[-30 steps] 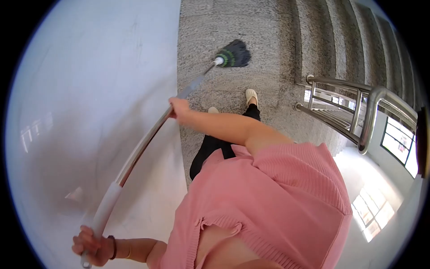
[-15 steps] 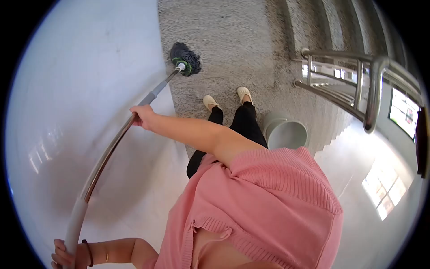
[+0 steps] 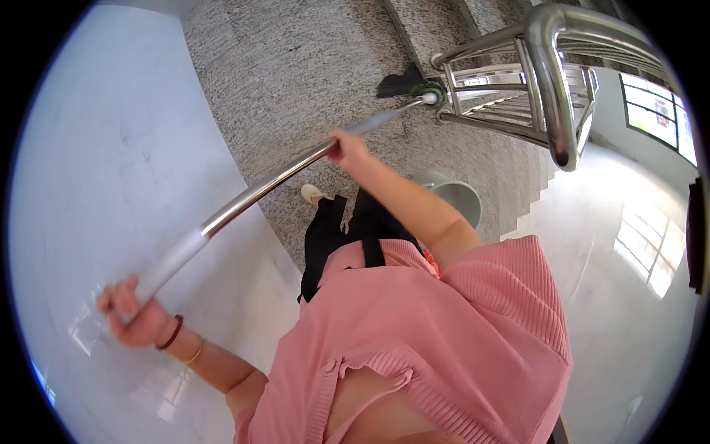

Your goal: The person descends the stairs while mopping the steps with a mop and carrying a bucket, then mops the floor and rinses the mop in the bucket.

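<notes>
A mop (image 3: 270,183) with a metal pole slants across the view, from lower left to upper right. My left hand (image 3: 137,311), slightly blurred, is closed round the pale grip at its upper end. Farther down the pole, my right hand (image 3: 347,149) is wrapped round the metal just above a grey sleeve. The dark strands of the mop head (image 3: 399,83) trail leftward on the speckled stone floor. Its green and white hub sits close to the foot of the metal railing.
A pale grey-green bucket (image 3: 460,198) stands right of my legs, partly hidden by my right arm. The steel railing (image 3: 551,89) rises at upper right beside stone steps (image 3: 473,26). A white wall (image 3: 126,163) runs along the left. One pale shoe (image 3: 312,194) shows on the floor.
The mop head has swept right across the floor, from beside the wall to the railing's foot. Both hands have moved with the pole, my right hand rightward and up, my left hand upward.
</notes>
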